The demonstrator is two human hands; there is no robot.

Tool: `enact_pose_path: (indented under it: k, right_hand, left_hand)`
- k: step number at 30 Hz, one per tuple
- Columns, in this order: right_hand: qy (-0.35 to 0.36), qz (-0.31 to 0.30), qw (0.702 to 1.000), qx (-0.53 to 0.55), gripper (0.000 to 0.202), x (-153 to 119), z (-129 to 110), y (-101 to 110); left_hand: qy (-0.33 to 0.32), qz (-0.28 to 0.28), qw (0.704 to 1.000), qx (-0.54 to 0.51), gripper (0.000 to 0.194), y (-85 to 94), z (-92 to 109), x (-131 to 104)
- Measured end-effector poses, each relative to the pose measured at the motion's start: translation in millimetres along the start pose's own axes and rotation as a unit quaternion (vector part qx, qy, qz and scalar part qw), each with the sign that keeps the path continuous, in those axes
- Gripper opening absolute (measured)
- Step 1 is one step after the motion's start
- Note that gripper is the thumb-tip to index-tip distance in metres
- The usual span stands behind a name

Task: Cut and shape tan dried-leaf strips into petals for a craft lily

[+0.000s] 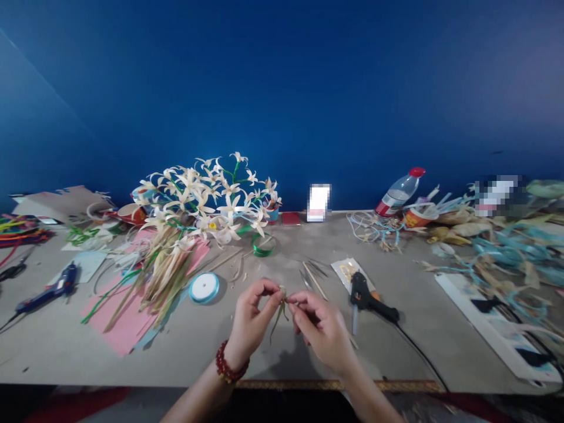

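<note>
Above the front of the grey table, my left hand (259,311) pinches a small tied piece of dried plant strip (278,320) between thumb and forefinger. Thin greenish-brown ends hang down from it. My right hand (321,326) meets it from the other side, its thumb and forefinger closed on the same strip close to the knot. The fingertips hide most of the knot. A red bead bracelet (230,365) circles my left wrist. To the left lies a spool of pale blue ribbon (204,288); thin sticks (315,279) lie just beyond my right hand.
A black glue gun (368,296) with its cord lies right, near a white power strip (489,329). A blue glue gun (57,289) lies left. White handmade flowers (211,194), dried husks (170,273) and pink paper (126,317) fill the left; a bottle (400,191) leans at back right.
</note>
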State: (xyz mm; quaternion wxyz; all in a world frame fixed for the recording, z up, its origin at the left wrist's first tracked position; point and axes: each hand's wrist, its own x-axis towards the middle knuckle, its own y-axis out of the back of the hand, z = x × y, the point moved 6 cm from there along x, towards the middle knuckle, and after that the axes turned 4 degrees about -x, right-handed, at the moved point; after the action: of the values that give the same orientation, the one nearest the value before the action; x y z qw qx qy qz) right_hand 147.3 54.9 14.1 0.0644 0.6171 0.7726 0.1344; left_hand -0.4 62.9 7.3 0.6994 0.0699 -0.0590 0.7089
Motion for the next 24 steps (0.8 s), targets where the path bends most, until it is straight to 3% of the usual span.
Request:
enact_pose_path:
  k: [7, 19, 24]
  right_hand:
    - [-0.024, -0.013, 0.999, 0.026, 0.018, -2.6, 4.9, -6.3]
    - [-0.020, -0.016, 0.999, 0.034, 0.021, -1.3, 1.6, -6.7]
    - [-0.023, -0.016, 0.999, 0.026, 0.020, -1.7, 2.7, -6.3]
  left_hand:
    - [-0.035, 0.001, 0.999, 0.000, 0.012, -0.2, 6.6, 0.0]
    - [0.083, -0.020, 0.985, -0.148, 0.016, -3.8, -7.1, -2.0]
    - [0.086, -0.028, 0.985, -0.148, 0.017, -4.8, -5.7, -2.3]
